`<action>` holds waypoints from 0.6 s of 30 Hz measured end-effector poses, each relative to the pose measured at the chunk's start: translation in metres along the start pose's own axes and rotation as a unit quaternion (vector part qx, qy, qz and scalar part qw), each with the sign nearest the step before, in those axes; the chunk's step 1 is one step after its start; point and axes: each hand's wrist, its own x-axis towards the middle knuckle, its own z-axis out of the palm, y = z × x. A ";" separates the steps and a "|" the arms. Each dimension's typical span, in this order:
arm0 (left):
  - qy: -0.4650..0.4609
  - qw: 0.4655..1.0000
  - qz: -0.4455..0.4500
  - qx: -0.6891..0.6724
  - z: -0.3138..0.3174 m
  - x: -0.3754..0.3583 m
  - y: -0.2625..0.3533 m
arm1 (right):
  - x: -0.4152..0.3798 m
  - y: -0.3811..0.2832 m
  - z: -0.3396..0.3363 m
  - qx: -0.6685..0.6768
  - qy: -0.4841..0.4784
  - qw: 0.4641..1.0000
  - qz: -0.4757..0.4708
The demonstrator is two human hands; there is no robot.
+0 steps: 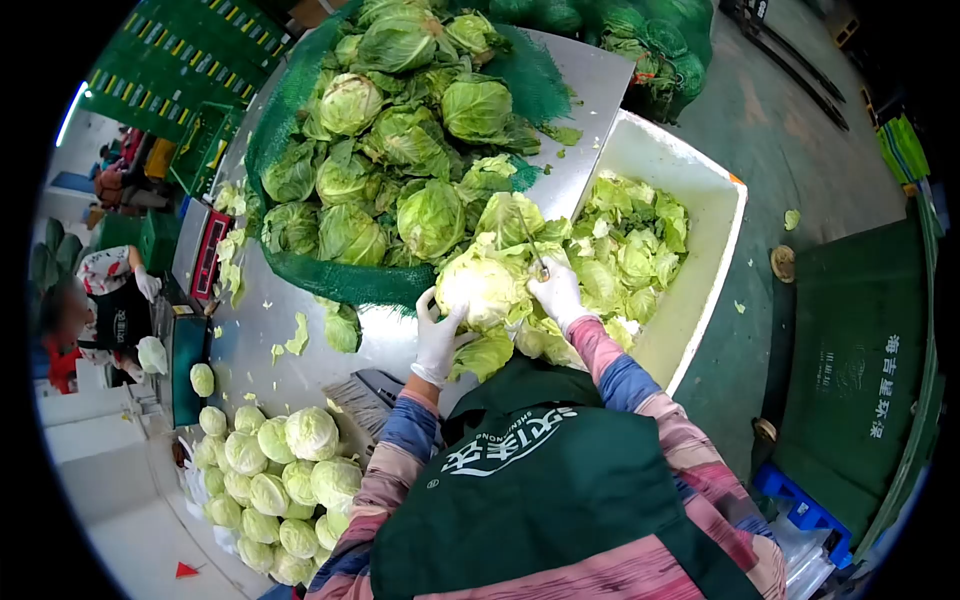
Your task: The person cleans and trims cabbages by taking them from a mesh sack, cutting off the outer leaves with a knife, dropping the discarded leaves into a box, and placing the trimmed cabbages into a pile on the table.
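Note:
A pale, partly trimmed cabbage (482, 290) is in front of me, with loose outer leaves around it. My left hand (437, 338), in a white glove, is curled against its near left side and steadies it. At its right side, my gloved right hand (557, 290) is closed on a knife (531, 238), whose thin blade points away from me. Trimmed leaves (482, 354) hang beneath the cabbage. Beyond my hands, untrimmed green cabbages (410, 140) are heaped in an open green mesh bag (345, 280).
A white bin (715, 215) holding cut leaves stands at the right of the metal table (280, 335). Trimmed cabbages (285, 480) are piled at the lower left. Near a red-framed scale (211, 255), a co-worker (115, 300) stands. A large green bin (850, 380) is far right.

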 end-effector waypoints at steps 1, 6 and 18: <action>0.032 0.999 0.002 -0.016 0.000 -0.003 -0.005 | -0.002 0.002 0.001 -0.023 -0.001 1.000 -0.001; 0.184 0.982 -0.026 -0.037 0.041 -0.007 0.007 | -0.017 -0.030 -0.020 -0.057 -0.106 0.993 -0.005; 0.070 0.838 0.314 0.441 0.062 0.011 0.010 | -0.015 -0.080 -0.052 -0.317 -0.136 0.926 -0.154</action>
